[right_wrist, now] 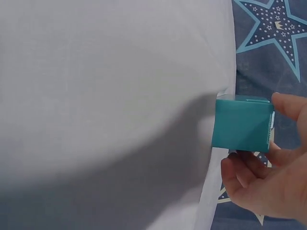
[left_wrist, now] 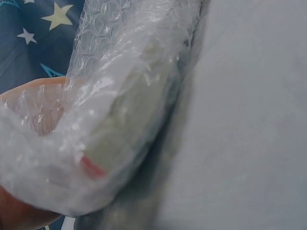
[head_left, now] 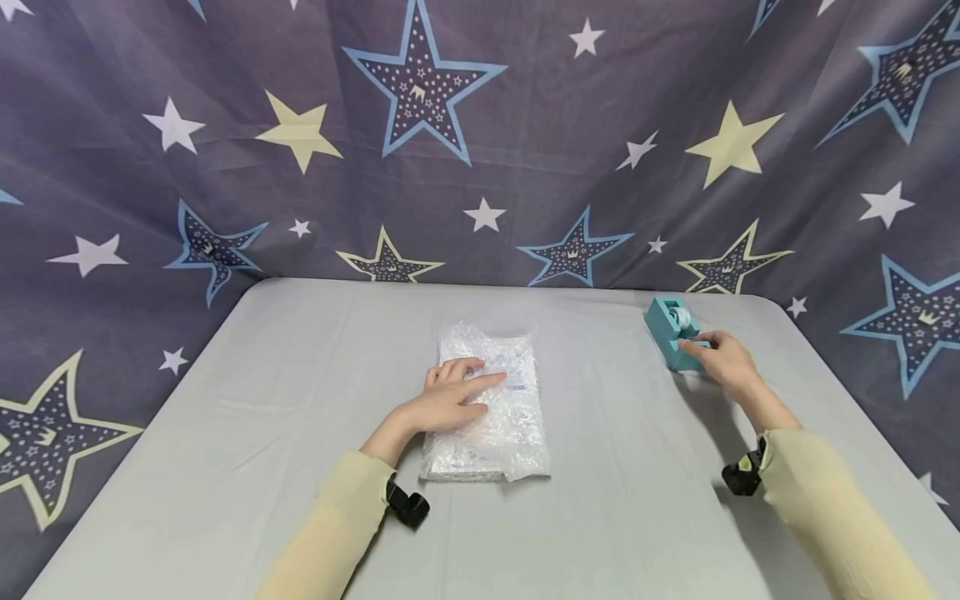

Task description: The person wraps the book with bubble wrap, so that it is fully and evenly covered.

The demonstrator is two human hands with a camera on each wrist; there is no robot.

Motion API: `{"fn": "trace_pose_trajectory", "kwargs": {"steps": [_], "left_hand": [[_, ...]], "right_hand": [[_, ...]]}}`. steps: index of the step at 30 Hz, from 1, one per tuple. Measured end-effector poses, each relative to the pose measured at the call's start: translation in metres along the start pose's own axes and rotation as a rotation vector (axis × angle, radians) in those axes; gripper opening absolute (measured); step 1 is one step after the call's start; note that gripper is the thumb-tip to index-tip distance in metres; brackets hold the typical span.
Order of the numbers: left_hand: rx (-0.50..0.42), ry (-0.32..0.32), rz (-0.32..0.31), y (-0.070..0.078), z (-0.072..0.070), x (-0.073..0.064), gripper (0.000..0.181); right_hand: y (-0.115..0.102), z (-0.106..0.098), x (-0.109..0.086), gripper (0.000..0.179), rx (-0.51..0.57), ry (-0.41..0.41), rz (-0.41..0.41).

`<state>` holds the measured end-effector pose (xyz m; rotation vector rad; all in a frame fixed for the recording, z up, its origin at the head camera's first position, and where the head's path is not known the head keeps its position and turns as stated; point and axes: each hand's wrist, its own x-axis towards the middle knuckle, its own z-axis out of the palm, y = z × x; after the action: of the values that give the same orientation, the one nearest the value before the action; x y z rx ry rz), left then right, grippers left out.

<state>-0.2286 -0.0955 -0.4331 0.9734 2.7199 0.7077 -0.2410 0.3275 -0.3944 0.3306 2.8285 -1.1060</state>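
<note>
A flat package in clear bubble wrap (head_left: 517, 417) lies on the table. My left hand (head_left: 442, 402) rests on its left part, with the index finger stretched across the top. In the left wrist view, bubble wrap (left_wrist: 110, 105) covers much of that hand, and a small red patch shows through the film. At the far right stands a teal tape dispenser (head_left: 667, 333) with a pale roll (head_left: 680, 317) in it. My right hand (head_left: 723, 360) grips its near end by the cutter. The right wrist view shows finger and thumb at two edges of the dispenser (right_wrist: 242, 124); any tape end between them is hidden.
A light grey cloth covers the table (head_left: 300, 358). Behind it and along both sides hangs a dark curtain (head_left: 525, 108) printed with stars. A black wrist camera (head_left: 408, 506) sits under the left cuff, another wrist camera (head_left: 742, 475) under the right.
</note>
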Motion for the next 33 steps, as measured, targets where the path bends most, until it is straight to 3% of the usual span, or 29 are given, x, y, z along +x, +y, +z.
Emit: {"fn": "trace_pose_trajectory", "kwargs": {"steps": [8,15,25,33], "left_hand": [[0.001,0.006,-0.002,0.0000,0.0001,0.0001,0.053],[0.002,0.019,0.010,0.0008,-0.0002,0.0001,0.052],[-0.002,0.006,-0.005,0.0003,-0.0005,-0.0006,0.053],[-0.014,0.009,-0.005,0.0002,0.0003,-0.0009,0.052]], "right_hand": [[-0.0021,-0.0010,0.0026,0.053,0.082,0.000,-0.018],[-0.0010,-0.0013,0.0040,0.062,0.156,-0.037,0.035],[-0.0042,-0.0045,0.0050,0.057,0.065,-0.030,0.019],[-0.0050,-0.0026,0.0026,0.052,0.053,-0.011,0.014]]}}
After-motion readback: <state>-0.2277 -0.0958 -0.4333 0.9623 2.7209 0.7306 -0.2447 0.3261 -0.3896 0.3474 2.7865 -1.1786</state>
